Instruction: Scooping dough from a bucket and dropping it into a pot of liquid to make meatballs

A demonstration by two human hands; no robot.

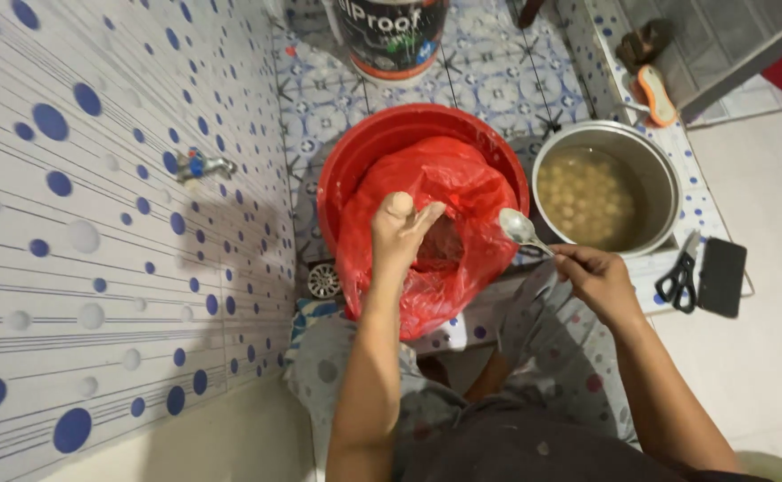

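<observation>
Red plastic bag (449, 232) sitting in red basin (355, 156), left hand (400, 234) gripping bag rim, right hand (598, 278) pinching metal spoon (520, 228) over bag edge, steel pot (654, 165) of pale round pieces just right, scissors (680, 277) and dark phone (722, 277) beside pot.

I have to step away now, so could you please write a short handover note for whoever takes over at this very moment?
Left hand: grips the rim of the red plastic bag, holding it open; the bag sits in the red basin.
Right hand: holds a metal spoon, its bowl over the bag's edge and looking empty.
Steel pot: right of the basin, holding pale round pieces in cloudy liquid.
Scissors and a dark phone: on the ledge beside the pot.
Done: bag opened; its contents are unclear.
Left: cannot tell; many pieces remain in the pot.
</observation>
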